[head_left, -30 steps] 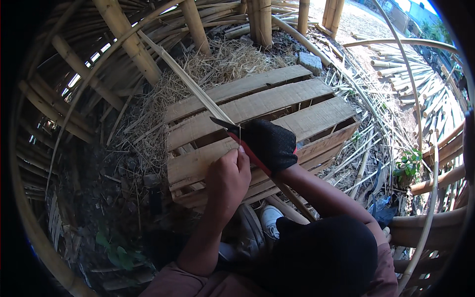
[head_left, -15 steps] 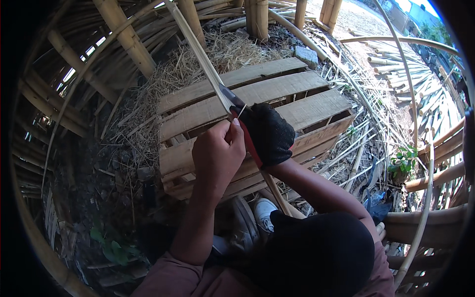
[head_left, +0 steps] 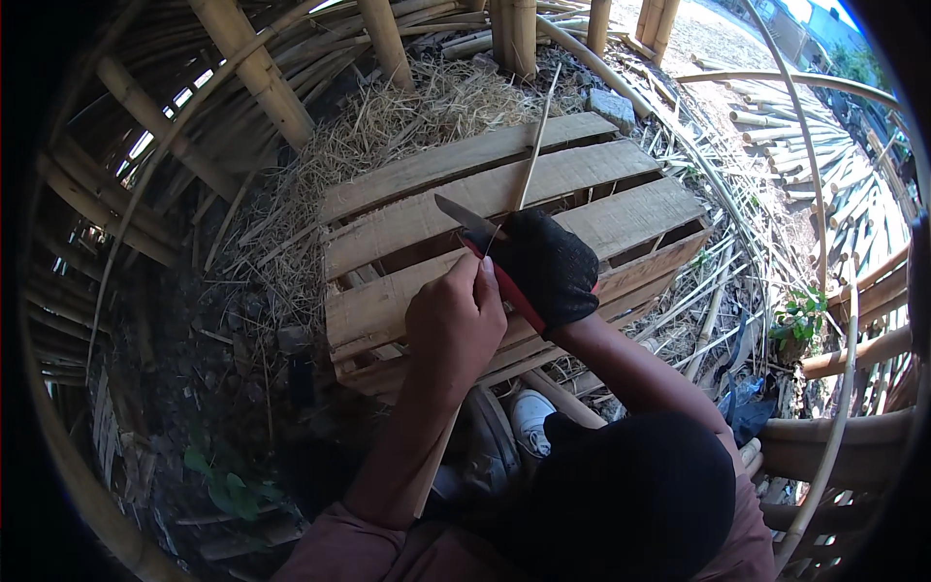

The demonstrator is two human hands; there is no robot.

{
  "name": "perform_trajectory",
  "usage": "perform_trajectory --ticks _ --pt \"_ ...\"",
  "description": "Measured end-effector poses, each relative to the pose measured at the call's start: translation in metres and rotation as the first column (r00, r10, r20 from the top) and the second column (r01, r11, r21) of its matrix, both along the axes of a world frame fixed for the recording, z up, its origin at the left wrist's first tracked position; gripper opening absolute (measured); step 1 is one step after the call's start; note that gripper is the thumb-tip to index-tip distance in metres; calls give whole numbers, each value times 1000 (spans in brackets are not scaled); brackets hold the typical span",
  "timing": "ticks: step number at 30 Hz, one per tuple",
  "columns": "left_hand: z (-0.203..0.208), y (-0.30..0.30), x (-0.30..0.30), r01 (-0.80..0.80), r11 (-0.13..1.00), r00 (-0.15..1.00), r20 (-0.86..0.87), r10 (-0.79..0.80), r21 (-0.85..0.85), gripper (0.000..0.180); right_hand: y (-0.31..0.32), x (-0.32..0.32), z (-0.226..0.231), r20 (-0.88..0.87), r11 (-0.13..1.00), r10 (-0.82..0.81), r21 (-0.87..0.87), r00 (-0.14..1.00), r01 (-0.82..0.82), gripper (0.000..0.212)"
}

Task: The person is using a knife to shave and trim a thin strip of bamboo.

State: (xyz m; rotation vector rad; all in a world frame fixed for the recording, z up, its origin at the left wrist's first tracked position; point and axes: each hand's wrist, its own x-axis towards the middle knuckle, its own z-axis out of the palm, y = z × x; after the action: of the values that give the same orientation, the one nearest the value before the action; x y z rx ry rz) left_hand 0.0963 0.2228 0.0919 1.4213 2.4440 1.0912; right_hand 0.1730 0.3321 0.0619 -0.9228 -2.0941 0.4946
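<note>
My bare left hand (head_left: 456, 315) is closed in a pinch, thumb uppermost, against a narrow bamboo strip. One length of bamboo strip (head_left: 540, 136) rises beyond the hands over the crate, and another length (head_left: 436, 470) shows along my left forearm. The hands hide how the two join. My right hand (head_left: 548, 272), in a black glove with red edging, is wrapped round a knife; its dark blade (head_left: 464, 215) points up and left. A thin pale sliver crosses between my left thumb and the glove. Below both hands stands a slatted wooden crate (head_left: 388, 310).
Straw (head_left: 436, 102) lies behind the crate, near a grey stone block (head_left: 611, 109). Bamboo posts (head_left: 252, 68) stand at the back left. Many cut bamboo poles (head_left: 844, 184) lie on the ground at right. My white shoe (head_left: 530, 422) is at the crate's near side.
The bamboo strip has swung from pointing up-left to pointing up-right, and its wide face no longer shows. The knife blade has come clear of it. Both hands have shifted slightly right and down.
</note>
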Motion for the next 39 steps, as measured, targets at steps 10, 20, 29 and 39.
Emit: perform_trajectory --ticks 10,20,29,39 --pt "17 -16 -18 99 995 956 279 -95 1 29 20 28 36 291 965 240 -173 926 -196 49" --pt "19 -6 -37 80 996 944 318 -85 28 41 19 49 70 749 962 139 55 648 -269 23" --pt "34 0 -21 307 908 920 333 -207 -283 50 76 55 14 504 773 361 309 785 -554 12" --pt "41 13 -58 456 795 866 404 -294 -400 44 75 41 30 710 691 233 359 664 -627 7"
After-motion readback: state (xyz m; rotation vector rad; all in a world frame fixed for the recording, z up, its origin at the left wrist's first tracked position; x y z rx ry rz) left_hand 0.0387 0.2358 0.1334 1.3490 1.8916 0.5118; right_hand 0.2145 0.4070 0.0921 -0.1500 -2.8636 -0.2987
